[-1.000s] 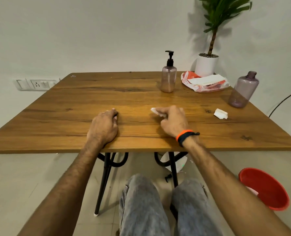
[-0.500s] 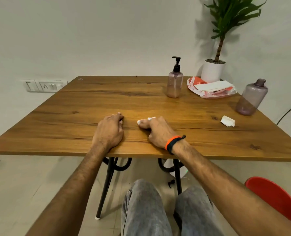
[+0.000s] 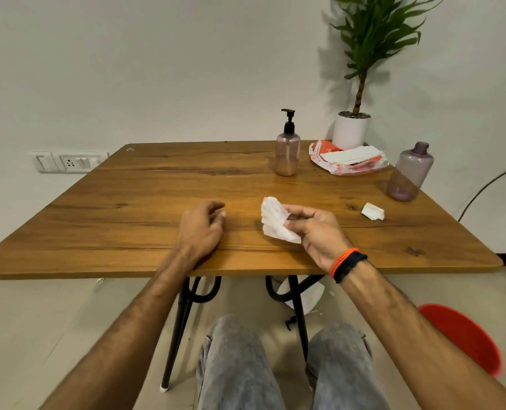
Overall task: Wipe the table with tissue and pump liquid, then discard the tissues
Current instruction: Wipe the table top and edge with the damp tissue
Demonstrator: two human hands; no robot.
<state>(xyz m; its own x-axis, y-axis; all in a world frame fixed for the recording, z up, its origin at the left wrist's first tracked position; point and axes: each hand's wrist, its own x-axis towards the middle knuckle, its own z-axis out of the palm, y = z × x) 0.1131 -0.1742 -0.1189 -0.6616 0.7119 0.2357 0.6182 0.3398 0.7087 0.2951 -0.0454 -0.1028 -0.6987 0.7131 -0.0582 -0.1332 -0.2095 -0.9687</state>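
With the right hand [image 3: 316,229] pinching the crumpled tissue [image 3: 275,221] at frame centre and the left hand [image 3: 200,229] resting loosely curled and empty on the surface [image 3: 127,208], the tissue is best bunched tightly before disposal.

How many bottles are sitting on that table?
2. The pump bottle stands toward the far edge; the bottle without a pump stands near the right edge. None seem hidden.

No text, label, brand or number can be read anywhere; the orange-and-white tissue packet [image 3: 347,158] near the table's far right corner shows no legible print.
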